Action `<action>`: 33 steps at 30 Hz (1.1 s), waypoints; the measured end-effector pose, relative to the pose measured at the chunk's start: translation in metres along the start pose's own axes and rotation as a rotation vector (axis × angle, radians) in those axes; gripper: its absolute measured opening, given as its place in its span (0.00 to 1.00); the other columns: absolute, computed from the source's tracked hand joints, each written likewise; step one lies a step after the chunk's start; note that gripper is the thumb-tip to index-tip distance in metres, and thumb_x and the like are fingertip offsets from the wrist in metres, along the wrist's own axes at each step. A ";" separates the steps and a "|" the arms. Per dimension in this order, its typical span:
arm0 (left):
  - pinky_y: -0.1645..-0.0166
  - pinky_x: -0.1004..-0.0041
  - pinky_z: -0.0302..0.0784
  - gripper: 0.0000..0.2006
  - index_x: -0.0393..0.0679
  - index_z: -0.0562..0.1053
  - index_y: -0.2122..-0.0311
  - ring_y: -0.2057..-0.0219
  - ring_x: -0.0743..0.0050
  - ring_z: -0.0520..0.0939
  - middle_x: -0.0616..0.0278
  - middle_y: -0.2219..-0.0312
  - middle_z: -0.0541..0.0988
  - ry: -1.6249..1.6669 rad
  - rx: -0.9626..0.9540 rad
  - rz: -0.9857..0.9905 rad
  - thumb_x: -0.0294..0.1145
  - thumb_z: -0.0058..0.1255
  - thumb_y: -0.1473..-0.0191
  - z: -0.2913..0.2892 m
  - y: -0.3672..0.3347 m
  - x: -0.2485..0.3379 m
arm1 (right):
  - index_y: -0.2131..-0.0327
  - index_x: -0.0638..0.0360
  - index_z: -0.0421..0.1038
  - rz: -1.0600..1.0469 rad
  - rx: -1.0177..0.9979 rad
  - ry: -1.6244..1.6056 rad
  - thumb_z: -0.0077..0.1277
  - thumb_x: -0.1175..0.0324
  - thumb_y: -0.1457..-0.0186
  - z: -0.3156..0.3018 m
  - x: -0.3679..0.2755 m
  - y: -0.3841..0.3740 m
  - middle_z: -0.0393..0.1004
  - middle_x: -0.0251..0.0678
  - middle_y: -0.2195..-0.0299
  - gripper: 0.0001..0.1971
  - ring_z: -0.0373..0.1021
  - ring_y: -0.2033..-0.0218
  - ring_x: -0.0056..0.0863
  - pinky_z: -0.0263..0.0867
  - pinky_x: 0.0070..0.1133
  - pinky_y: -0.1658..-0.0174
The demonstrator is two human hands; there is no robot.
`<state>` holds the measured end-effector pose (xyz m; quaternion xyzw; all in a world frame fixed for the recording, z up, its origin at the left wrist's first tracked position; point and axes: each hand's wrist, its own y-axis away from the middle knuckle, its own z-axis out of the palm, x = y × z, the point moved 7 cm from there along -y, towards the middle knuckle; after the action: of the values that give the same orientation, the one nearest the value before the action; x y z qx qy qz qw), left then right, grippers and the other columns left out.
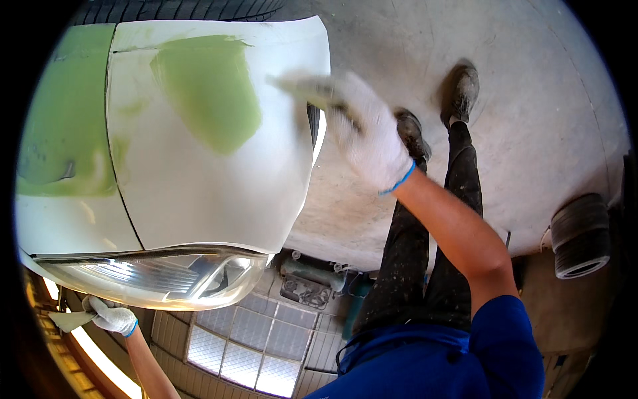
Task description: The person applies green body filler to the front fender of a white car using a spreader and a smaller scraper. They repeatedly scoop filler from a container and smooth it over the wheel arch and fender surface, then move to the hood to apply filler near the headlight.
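A white car body panel (199, 193) carries a smooth patch of light green body filler (211, 93). Just off the panel's right edge is my right hand (365, 130), in a white glove with a blue cuff. It is blurred by motion, and its fingers are closed round a flat putty scraper (299, 86) whose greenish blade points at the panel. Low on the left, past the headlight (159, 276), my left hand (113, 317), gloved the same way, grips a putty knife (72, 321) with a pale, wide blade. Part of its handle is hidden in the fingers.
More green filler (66, 133) covers the neighbouring panel across a dark seam. A car tyre (179, 9) shows at the top edge. Stacked tyres (581, 236) stand on the concrete floor (531, 100) at the right. A gridded window (249, 342) is at the bottom.
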<state>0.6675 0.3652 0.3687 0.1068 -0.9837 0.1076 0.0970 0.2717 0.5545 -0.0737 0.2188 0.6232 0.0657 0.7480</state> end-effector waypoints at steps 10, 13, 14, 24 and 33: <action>0.81 0.83 0.48 0.12 0.47 0.64 0.75 0.85 0.91 0.52 0.78 0.84 0.54 0.073 0.016 -0.017 0.32 0.48 0.39 0.005 0.003 0.001 | 0.56 0.61 0.73 -0.019 0.096 0.171 0.42 0.68 0.46 -0.017 -0.027 -0.075 0.75 0.53 0.58 0.16 0.70 0.53 0.52 0.67 0.39 0.49; 0.80 0.82 0.51 0.12 0.46 0.65 0.75 0.83 0.88 0.54 0.77 0.83 0.56 0.050 -0.001 -0.030 0.33 0.48 0.39 -0.002 -0.001 -0.006 | 0.57 0.61 0.73 0.057 0.033 0.171 0.43 0.68 0.45 -0.007 -0.025 -0.075 0.76 0.52 0.58 0.15 0.71 0.53 0.52 0.67 0.40 0.48; 0.79 0.82 0.52 0.12 0.46 0.65 0.75 0.82 0.87 0.55 0.76 0.82 0.57 0.035 -0.007 -0.017 0.33 0.48 0.39 -0.004 -0.003 -0.007 | 0.57 0.61 0.73 0.082 0.022 0.169 0.43 0.68 0.45 -0.004 -0.023 -0.075 0.76 0.52 0.59 0.15 0.71 0.53 0.52 0.67 0.40 0.48; 0.87 0.81 0.47 0.12 0.51 0.63 0.72 0.89 0.91 0.53 0.79 0.87 0.55 0.075 -0.036 0.133 0.34 0.50 0.37 -0.007 -0.010 -0.013 | 0.57 0.61 0.74 0.109 0.009 0.166 0.42 0.68 0.46 -0.004 -0.027 -0.076 0.76 0.51 0.59 0.16 0.71 0.55 0.52 0.67 0.39 0.49; 0.80 0.80 0.54 0.12 0.49 0.63 0.74 0.84 0.87 0.56 0.76 0.84 0.57 0.010 -0.021 0.102 0.34 0.49 0.38 -0.006 -0.008 -0.011 | 0.54 0.55 0.76 -0.332 0.193 0.137 0.43 0.75 0.50 -0.005 -0.054 -0.068 0.75 0.44 0.61 0.20 0.71 0.59 0.47 0.68 0.37 0.53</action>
<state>0.6808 0.3609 0.3732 0.0551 -0.9884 0.1026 0.0974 0.2433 0.4751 -0.0529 0.1787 0.7035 -0.1037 0.6800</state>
